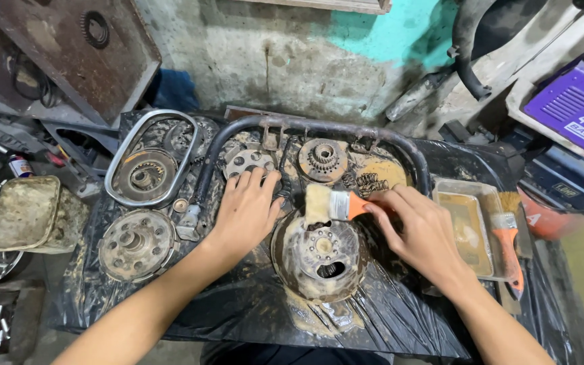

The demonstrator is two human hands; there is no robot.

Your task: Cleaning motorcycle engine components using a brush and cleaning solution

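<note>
Black plastic sheeting is covering the bench nearest the viewer, and on it a rusty round drum is sitting, partly wet and brown. Fingers pinching, the right hand is working a paintbrush along its far rim; the left hand is resting spread just left. Other rusty parts are lying dry farther left.
</note>
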